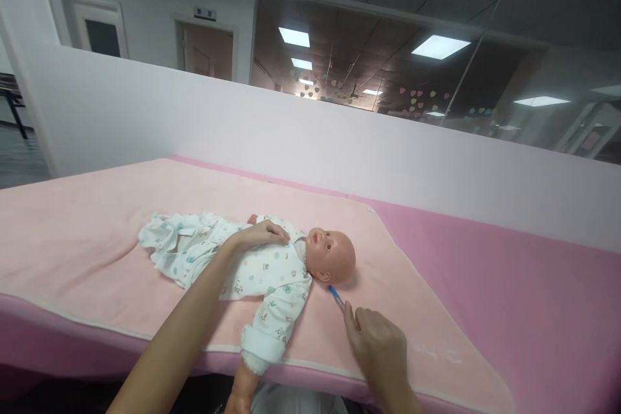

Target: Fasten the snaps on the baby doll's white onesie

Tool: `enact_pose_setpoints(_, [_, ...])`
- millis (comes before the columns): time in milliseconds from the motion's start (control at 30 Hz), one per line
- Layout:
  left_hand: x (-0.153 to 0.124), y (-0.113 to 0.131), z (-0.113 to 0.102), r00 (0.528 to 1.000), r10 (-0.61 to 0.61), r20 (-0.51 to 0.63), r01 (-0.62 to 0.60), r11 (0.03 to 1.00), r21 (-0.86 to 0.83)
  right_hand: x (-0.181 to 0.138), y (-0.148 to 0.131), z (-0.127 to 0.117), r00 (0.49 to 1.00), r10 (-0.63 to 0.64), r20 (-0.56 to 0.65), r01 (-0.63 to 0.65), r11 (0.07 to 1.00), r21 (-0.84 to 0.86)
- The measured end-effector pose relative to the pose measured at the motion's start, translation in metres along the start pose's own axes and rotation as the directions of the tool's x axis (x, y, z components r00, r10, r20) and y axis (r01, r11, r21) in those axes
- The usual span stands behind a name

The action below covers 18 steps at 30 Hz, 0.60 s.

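Note:
A baby doll (331, 255) lies on its back, its bald head to the right, in a white printed outfit (262, 265). My left hand (264, 233) rests palm down on the doll's chest by the collar, its fingers loosely stretched and holding nothing that I can see. Closed around a slim stick with a blue tip (334, 293), my right hand (378, 339) is below the doll's head. The blue end points toward the neck just under the ear; whether it touches I cannot tell. One doll arm (276, 323) reaches over the near edge.
A peach blanket (97, 233) lies under the doll, over a pink padded surface (466, 252). Behind it runs a low white wall (310, 136) with a window (388, 71) above. A doorway (206, 52) shows at the back left.

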<state>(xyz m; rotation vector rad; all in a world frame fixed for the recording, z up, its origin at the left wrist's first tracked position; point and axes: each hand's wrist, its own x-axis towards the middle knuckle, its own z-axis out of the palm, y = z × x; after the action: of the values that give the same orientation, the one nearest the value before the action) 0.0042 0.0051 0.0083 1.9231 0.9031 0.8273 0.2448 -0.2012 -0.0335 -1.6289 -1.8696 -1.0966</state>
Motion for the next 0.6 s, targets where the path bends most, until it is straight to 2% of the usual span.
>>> enact_pose_setpoints(67, [0.000, 0.004, -0.001, 0.991, -0.014, 0.130, 0.016, 1.000, -0.013, -0.009, -0.005, 0.010, 0.996, 0.019, 0.082, -0.019, 1.000, 0.005])
enact_pose_setpoints(100, [0.000, 0.005, -0.002, 0.987, -0.018, 0.157, 0.021, 1.000, -0.018, -0.012, -0.006, 0.013, 0.991, 0.016, 0.134, -0.020, 0.999, 0.031])
enact_pose_setpoints(233, [0.000, 0.008, -0.003, 0.981, -0.036, 0.191, 0.040, 0.999, -0.019, -0.013, -0.002, 0.017, 0.934, -0.080, 0.349, 0.015, 0.983, 0.183])
enact_pose_setpoints(300, [-0.001, 0.009, -0.003, 0.974, -0.042, 0.224, 0.046, 0.999, -0.013, -0.007, 0.003, 0.013, 0.901, -0.088, 0.425, -0.013, 0.974, 0.227])
enact_pose_setpoints(367, [-0.002, 0.011, -0.002, 0.977, -0.037, 0.211, 0.038, 0.999, 0.000, 0.007, 0.006, 0.007, 0.880, -0.066, 0.471, -0.062, 0.966, 0.251])
enact_pose_setpoints(467, [-0.004, 0.014, -0.001, 0.988, -0.030, 0.149, 0.026, 0.999, 0.028, 0.043, -0.001, 0.000, 0.900, -0.022, 0.435, -0.131, 0.939, 0.319])
enact_pose_setpoints(600, [-0.004, 0.015, 0.001, 0.997, -0.025, 0.071, 0.025, 1.000, 0.004, 0.103, -0.042, 0.014, 0.978, 0.006, 0.211, -0.127, 0.814, 0.567])
